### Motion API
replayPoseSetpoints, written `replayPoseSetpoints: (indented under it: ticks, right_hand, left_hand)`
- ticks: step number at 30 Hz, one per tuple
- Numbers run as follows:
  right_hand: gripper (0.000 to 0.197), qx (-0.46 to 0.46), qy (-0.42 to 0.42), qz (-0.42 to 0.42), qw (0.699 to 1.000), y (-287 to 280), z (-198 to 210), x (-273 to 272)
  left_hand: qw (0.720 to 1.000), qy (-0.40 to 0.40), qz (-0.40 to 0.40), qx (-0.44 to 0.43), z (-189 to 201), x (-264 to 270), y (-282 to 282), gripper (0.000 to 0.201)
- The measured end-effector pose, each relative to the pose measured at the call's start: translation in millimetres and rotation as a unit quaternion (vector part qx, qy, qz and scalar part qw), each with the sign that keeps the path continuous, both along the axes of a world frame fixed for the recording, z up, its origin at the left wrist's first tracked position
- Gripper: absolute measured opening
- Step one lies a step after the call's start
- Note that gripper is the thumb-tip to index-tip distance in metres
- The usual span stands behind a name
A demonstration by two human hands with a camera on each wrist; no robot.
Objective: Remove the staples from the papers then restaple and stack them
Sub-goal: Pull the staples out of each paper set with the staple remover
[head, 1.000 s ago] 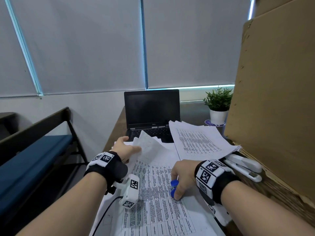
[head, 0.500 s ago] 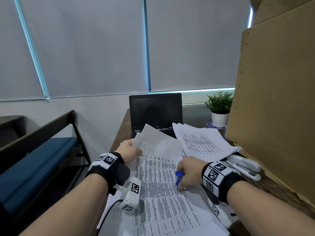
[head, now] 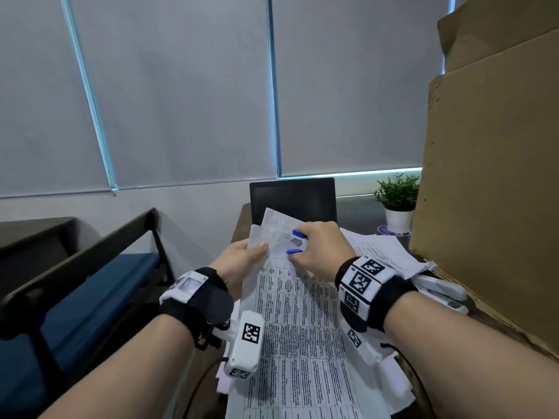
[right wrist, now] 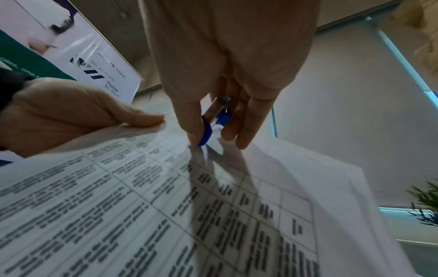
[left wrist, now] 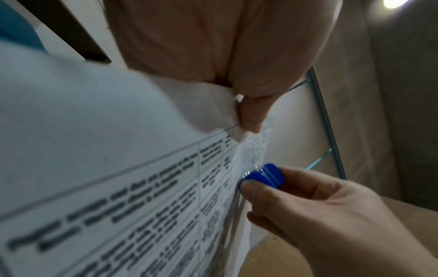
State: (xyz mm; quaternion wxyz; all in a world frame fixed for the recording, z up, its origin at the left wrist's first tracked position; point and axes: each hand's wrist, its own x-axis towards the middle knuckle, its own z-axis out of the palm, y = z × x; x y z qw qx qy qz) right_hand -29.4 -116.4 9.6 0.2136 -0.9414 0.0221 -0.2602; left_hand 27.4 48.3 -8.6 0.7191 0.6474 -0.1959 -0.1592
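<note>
A stapled set of printed table sheets (head: pixel 298 322) lies lengthwise on the desk, its far end lifted. My left hand (head: pixel 245 257) pinches the folded-back top corner (left wrist: pixel 239 120) between thumb and fingers. My right hand (head: pixel 317 249) grips a blue staple remover (head: pixel 298 242) and holds its jaws against that raised corner (right wrist: pixel 208 135). In the left wrist view the blue staple remover (left wrist: pixel 263 175) touches the paper edge just below my left thumb. The staple itself is not visible. A white stapler (head: pixel 438 293) lies to the right, behind my right wrist.
A second pile of printed sheets (head: pixel 384 249) sits at the right under my right hand. A black laptop (head: pixel 293 199) stands open behind the papers. A small potted plant (head: pixel 397 204) and a tall cardboard sheet (head: pixel 490 207) stand at the right; a blue bench (head: pixel 75 309) stands left.
My right hand carried the blue staple remover from the middle of the sheet up to the far corner. My left hand lifted and folded that corner higher. The head view tilted upward.
</note>
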Motion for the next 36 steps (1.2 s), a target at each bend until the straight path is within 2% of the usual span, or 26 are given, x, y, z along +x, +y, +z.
replayPoseSetpoints:
  ticks: [3,6,11,21,29,32,34,36]
  right_hand:
    - [0.017,-0.031,-0.012,-0.021,0.999,5,2,-6]
    - [0.013,-0.042,-0.013,-0.031,0.999,5,1,-11]
    - [0.018,-0.054,-0.033,-0.036,0.997,5,0,-15]
    - [0.024,-0.136,-0.027,-0.042,0.989,4,-5,-12]
    - [0.018,-0.155,-0.022,-0.038,0.987,1,-11,-11]
    - [0.019,-0.147,-0.040,-0.032,0.988,1,-17,-11]
    - [0.022,-0.138,-0.046,-0.029,0.989,1,-21,-11]
    - [0.023,-0.116,-0.054,-0.034,0.991,2,-25,-10]
  left_hand:
    - [1.000,-0.017,0.013,0.015,1,-8,-4,0.023]
    - [0.999,-0.027,0.013,0.025,2,-14,-9,0.023]
    - [0.997,-0.049,0.001,0.054,3,-20,-16,0.023]
    - [0.995,-0.056,-0.004,0.083,-1,-19,-25,0.025]
    - [0.993,-0.060,0.008,0.103,-1,-20,-27,0.028]
    - [0.991,-0.085,0.026,0.104,3,-23,-29,0.036]
    - [0.985,-0.111,0.048,0.125,3,-20,-33,0.051]
    - [0.978,-0.132,0.065,0.147,1,-16,-38,0.051]
